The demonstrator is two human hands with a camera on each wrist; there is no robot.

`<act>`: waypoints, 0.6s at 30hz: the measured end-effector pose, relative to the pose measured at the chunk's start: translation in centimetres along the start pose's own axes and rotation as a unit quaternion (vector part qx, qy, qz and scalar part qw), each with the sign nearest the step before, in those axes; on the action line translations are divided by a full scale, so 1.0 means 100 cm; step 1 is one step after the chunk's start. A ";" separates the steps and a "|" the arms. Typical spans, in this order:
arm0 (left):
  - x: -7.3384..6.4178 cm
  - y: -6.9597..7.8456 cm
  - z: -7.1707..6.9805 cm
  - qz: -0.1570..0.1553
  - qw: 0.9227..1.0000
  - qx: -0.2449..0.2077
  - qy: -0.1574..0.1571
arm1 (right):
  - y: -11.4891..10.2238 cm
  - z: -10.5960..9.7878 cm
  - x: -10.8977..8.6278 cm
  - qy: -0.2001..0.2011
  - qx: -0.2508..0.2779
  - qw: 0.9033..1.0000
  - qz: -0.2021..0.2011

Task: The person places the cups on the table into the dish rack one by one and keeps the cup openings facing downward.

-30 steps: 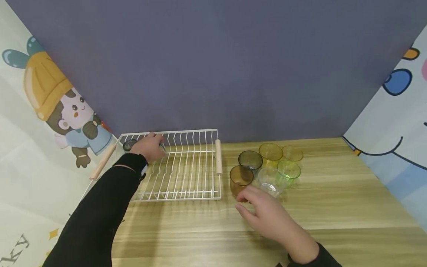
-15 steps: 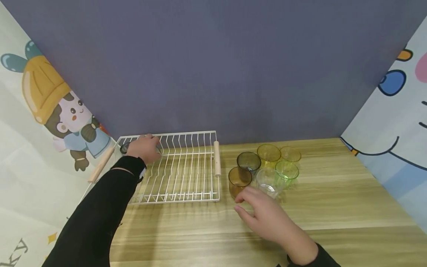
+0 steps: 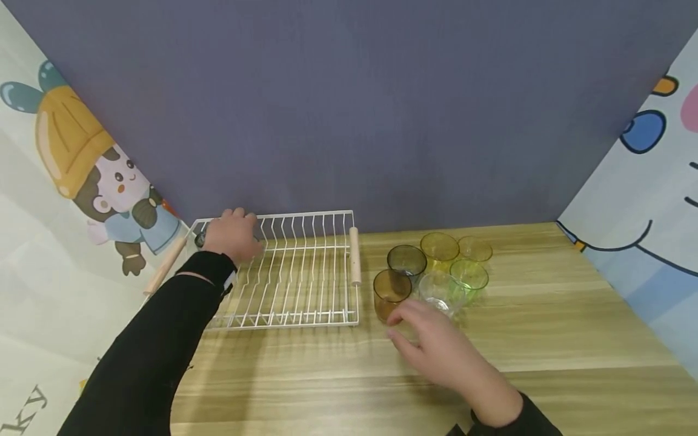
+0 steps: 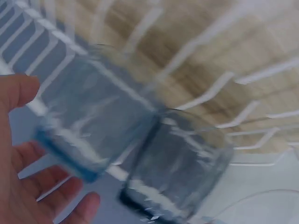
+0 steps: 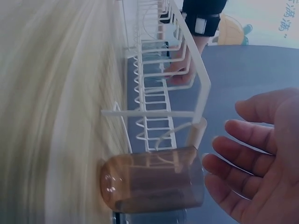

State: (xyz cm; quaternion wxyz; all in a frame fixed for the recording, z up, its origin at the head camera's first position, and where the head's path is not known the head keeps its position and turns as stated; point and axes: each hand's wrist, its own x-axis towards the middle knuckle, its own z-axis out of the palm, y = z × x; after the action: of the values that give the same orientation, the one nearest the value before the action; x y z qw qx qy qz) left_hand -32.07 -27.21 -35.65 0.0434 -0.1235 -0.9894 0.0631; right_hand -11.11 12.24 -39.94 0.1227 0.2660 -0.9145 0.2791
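Grey-blue panel [image 3: 349, 109] fills the back. Wood-grain desk [image 3: 327, 381] in front of it. On desk, person's left: white wire rack [image 3: 300, 326], wooden handles at both ends.

Left hand [image 3: 231, 236] over rack's far left part; grip spread, thumb well apart from fingers, fingertips by the base of a bluish glass [image 4: 100, 112]. Contact unclear, view blurred. Second bluish glass [image 4: 180, 163] just beside it; both mouth down in rack.

Right hand [image 3: 436, 348] right of rack, grip loosely curved, nothing held, near upright amber glass [image 3: 391, 290]. Clustered with that on desk: smoky glass [image 3: 406, 260], yellow glass [image 3: 439, 247], clear glass [image 3: 435, 292], green glass [image 3: 469, 276], and smaller-looking pale yellow glass [image 3: 475, 249].
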 end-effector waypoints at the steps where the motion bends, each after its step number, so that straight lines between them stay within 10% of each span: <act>1: -0.001 0.001 -0.005 0.000 1.000 -0.004 0.011 | 0.001 -0.002 0.001 0.003 0.003 1.000 0.006; 10: -0.030 0.013 -0.051 0.001 0.993 -0.094 0.076 | 0.009 -0.016 0.000 0.021 0.010 0.998 0.051; 18: -0.104 0.074 -0.069 0.086 0.952 -0.256 0.145 | 0.015 -0.024 0.001 0.033 0.007 0.998 0.048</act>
State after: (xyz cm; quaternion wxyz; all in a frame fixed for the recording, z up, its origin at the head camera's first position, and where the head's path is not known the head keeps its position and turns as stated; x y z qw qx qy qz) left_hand -19.61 -21.91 -30.56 0.1479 -0.2227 -0.9410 -0.2074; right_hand -11.89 14.62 -38.62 0.1370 0.2130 -0.9199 0.2994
